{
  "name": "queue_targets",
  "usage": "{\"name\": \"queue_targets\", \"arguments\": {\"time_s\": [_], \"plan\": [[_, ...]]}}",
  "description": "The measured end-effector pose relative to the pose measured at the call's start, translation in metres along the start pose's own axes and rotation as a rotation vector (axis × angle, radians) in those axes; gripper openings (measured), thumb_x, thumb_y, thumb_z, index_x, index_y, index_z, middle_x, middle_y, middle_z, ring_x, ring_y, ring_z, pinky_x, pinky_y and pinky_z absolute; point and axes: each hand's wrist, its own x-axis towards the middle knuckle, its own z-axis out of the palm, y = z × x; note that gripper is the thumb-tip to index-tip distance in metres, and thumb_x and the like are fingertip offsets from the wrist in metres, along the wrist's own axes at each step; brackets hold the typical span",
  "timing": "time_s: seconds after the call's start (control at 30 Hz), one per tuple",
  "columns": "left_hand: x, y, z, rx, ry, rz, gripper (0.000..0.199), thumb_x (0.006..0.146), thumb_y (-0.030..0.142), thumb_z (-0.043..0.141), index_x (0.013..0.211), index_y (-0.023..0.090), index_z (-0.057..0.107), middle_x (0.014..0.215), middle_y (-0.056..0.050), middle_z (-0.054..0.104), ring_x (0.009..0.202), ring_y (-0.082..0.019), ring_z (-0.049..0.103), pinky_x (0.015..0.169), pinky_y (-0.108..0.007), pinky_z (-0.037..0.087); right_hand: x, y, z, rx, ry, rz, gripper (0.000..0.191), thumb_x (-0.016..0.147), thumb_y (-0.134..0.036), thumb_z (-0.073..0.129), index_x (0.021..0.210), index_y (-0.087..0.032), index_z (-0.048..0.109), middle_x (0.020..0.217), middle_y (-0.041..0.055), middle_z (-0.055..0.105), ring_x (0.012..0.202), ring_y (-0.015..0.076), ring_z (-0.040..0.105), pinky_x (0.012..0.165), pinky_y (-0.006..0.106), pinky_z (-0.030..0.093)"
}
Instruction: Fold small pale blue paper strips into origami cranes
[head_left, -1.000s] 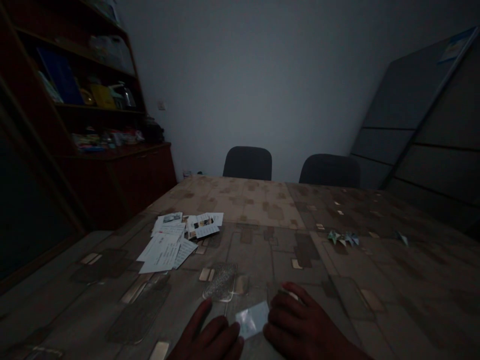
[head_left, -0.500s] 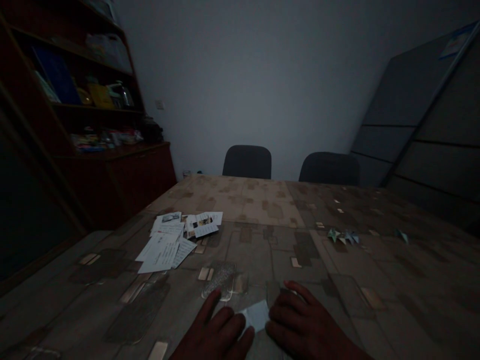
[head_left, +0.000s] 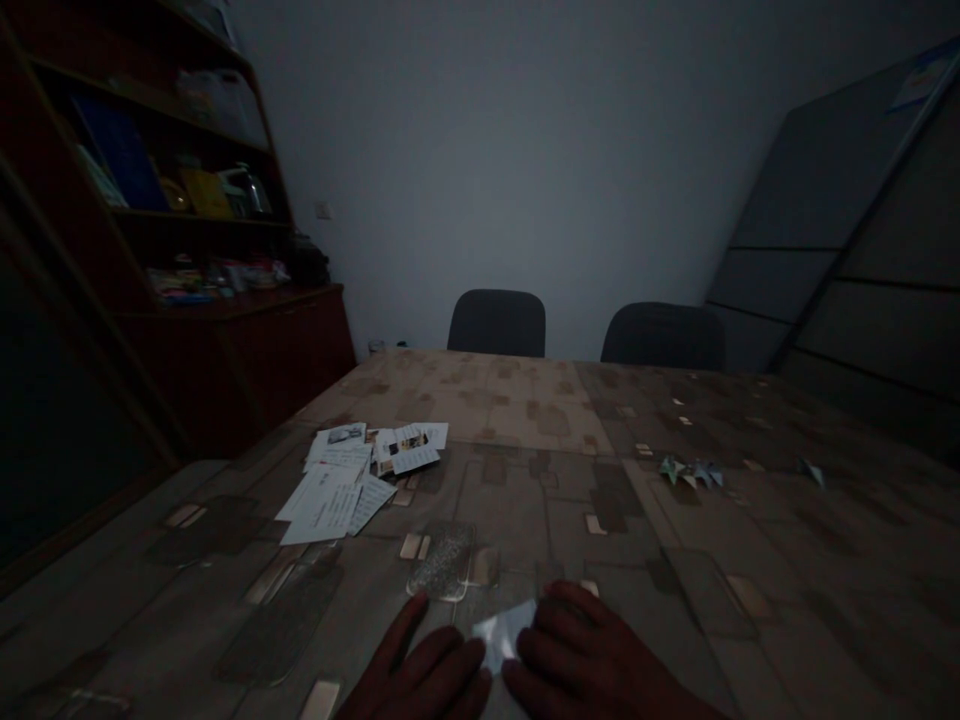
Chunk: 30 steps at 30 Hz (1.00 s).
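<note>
A small pale piece of folded paper (head_left: pixel 504 632) lies on the table at the bottom middle, between my two hands. My left hand (head_left: pixel 429 668) is at its left edge, index finger pointing forward and the other fingertips gripping the paper. On the right edge, the curled fingers of my right hand (head_left: pixel 581 655) press and hold it. The thumbs and the underside of the paper are hidden, and the dim light blurs the folds.
Printed sheets (head_left: pixel 322 505) lie in a loose pile on the left of the patterned tablecloth (head_left: pixel 517 385). Several small folded paper shapes (head_left: pixel 690 473) rest on the right, with another paper shape (head_left: pixel 811 472) farther over. Chairs (head_left: pixel 497 322) stand behind the table; a shelf cabinet (head_left: pixel 292 340) is at left.
My right hand has shifted left over the paper, its fingers now closer to my left hand. My left index finger has moved slightly left. The view has shifted a little.
</note>
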Motion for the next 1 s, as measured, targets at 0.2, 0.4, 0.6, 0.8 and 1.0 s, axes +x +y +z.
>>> {"name": "queue_targets", "arguments": {"time_s": [0.2, 0.4, 0.6, 0.8, 1.0], "plan": [[0.0, -0.001, -0.002, -0.044, -0.164, 0.037, 0.041, 0.106, 0.016, 0.029, 0.095, 0.025, 0.068, 0.086, 0.008, 0.076, 0.08, -0.009, 0.065, 0.121, -0.032, 0.009, -0.004, 0.007, -0.015, 0.061, -0.054, 0.039, 0.024, 0.1, -0.013, 0.045, 0.092, -0.023, 0.065, 0.076, -0.0014, 0.072, 0.079, 0.0162, 0.065, 0.104, 0.037, 0.041], [-0.007, 0.001, 0.007, -0.031, -0.085, 0.016, 0.043, 0.105, 0.016, 0.03, 0.085, 0.022, 0.067, 0.076, 0.007, 0.074, 0.071, -0.012, 0.062, 0.12, -0.035, 0.013, -0.014, 0.015, -0.025, 0.107, -0.037, 0.075, 0.024, 0.101, -0.016, 0.043, 0.097, -0.024, 0.066, 0.081, 0.0003, 0.074, 0.081, 0.0168, 0.066, 0.102, 0.038, 0.043], [-0.003, 0.001, 0.015, 0.044, -0.246, 0.06, 0.026, 0.101, 0.022, 0.042, 0.102, 0.027, 0.067, 0.07, 0.004, 0.066, 0.064, -0.016, 0.058, 0.114, -0.046, 0.021, -0.017, 0.012, -0.016, 0.091, -0.044, 0.079, 0.029, 0.103, -0.015, 0.039, 0.095, -0.02, 0.067, 0.081, 0.0021, 0.074, 0.082, 0.0175, 0.065, 0.102, 0.04, 0.043], [-0.001, 0.0, 0.012, 0.038, -0.161, 0.032, 0.029, 0.101, 0.016, 0.038, 0.089, 0.025, 0.062, 0.069, 0.005, 0.062, 0.063, -0.014, 0.056, 0.106, -0.042, 0.037, -0.017, 0.014, -0.021, 0.116, -0.017, 0.086, 0.027, 0.103, -0.019, 0.041, 0.097, -0.022, 0.067, 0.082, 0.0014, 0.074, 0.082, 0.0169, 0.066, 0.1, 0.04, 0.045], [-0.001, -0.012, -0.012, -0.04, -0.25, 0.0, 0.028, 0.104, 0.024, 0.036, 0.097, 0.026, 0.063, 0.088, 0.006, 0.072, 0.079, -0.011, 0.065, 0.11, -0.035, 0.033, -0.022, 0.014, -0.012, 0.099, 0.006, 0.079, 0.031, 0.104, -0.018, 0.038, 0.094, -0.02, 0.067, 0.081, 0.0019, 0.074, 0.079, 0.0169, 0.065, 0.098, 0.039, 0.045]]}}
